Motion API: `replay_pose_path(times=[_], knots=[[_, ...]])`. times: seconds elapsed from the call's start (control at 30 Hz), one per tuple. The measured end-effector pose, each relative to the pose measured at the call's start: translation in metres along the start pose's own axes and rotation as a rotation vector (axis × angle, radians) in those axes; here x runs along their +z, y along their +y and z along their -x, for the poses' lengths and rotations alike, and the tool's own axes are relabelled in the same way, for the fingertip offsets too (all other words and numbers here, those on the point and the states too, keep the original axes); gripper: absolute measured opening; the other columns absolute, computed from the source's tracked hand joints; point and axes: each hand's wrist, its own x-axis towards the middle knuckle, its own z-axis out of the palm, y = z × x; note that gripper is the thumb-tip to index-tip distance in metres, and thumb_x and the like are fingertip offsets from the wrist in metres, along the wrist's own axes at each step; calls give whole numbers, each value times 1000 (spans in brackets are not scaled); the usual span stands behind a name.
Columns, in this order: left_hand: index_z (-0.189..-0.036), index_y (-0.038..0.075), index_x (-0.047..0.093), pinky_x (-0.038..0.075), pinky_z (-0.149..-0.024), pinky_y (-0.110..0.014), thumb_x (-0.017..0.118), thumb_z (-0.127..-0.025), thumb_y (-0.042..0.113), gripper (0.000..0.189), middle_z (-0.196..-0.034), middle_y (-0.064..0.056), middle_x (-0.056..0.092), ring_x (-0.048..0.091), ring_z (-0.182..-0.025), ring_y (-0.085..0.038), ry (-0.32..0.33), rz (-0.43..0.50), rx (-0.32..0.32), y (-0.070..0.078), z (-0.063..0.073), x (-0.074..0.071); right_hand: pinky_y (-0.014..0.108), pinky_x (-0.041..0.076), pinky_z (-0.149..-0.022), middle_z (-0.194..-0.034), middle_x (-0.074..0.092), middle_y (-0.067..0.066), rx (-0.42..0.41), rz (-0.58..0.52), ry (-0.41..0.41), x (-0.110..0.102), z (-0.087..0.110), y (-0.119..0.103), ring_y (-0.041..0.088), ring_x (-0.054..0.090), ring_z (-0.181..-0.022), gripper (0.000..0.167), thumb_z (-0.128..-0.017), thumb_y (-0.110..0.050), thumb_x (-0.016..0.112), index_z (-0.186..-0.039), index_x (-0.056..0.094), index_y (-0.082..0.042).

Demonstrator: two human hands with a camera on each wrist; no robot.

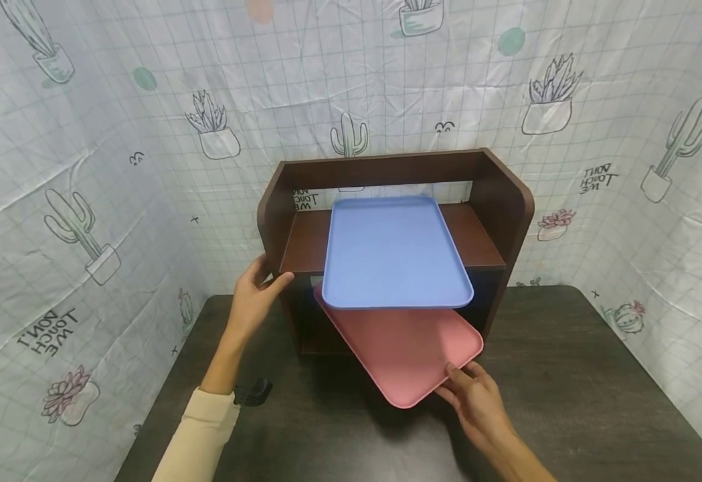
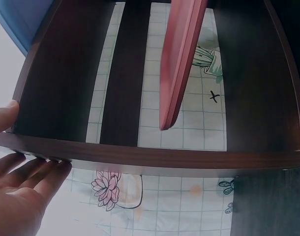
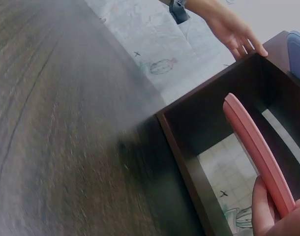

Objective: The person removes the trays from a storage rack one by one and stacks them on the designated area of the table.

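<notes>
A pink tray [image 1: 405, 348] slants partway out of the lower opening of a dark brown shelf [image 1: 510, 201]. My right hand [image 1: 477, 402] pinches its near right edge, thumb on top and fingers beneath. In the right wrist view the tray [image 3: 260, 147] shows edge-on, held above the shelf's bottom board. My left hand [image 1: 253, 298] grips the shelf's left side panel, thumb at the front edge and fingers around the outer face; the left wrist view shows these fingers [image 2: 54, 179] on the panel. A blue tray [image 1: 395, 254] lies on the upper shelf, jutting past its front.
The shelf stands on a dark wooden table [image 1: 567, 375]. Behind and beside it hangs a white grid-patterned cloth [image 1: 164, 154] with cactus drawings. A black band with a small device [image 1: 254, 393] sits at the left wrist.
</notes>
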Motion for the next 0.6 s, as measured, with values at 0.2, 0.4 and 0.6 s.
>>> replay_pose_path(times=[0.2,0.4,0.6], knots=[[-155,4,51,46,-123,-46,77,-101,21,63,-159,-17,54,48,-153,-29,-4,5,1,1,0,1,32,67,-87,-100,63,-6,28,29,7,-3,-2,-10,8,71,-94,39,-112,-6,50,-143,25,-3],[-155,5,51,47,-122,-45,78,-100,22,65,-158,-16,55,50,-152,-27,2,9,-6,1,0,1,29,66,-86,-102,64,-7,35,67,6,-8,-6,-17,7,71,-95,40,-114,-10,46,-148,27,1],[-156,6,51,47,-122,-47,80,-98,22,66,-158,-16,55,51,-151,-27,5,9,-2,0,0,0,26,66,-83,-104,68,-8,47,146,13,-14,-7,-23,4,71,-95,49,-116,-15,43,-154,24,10]])
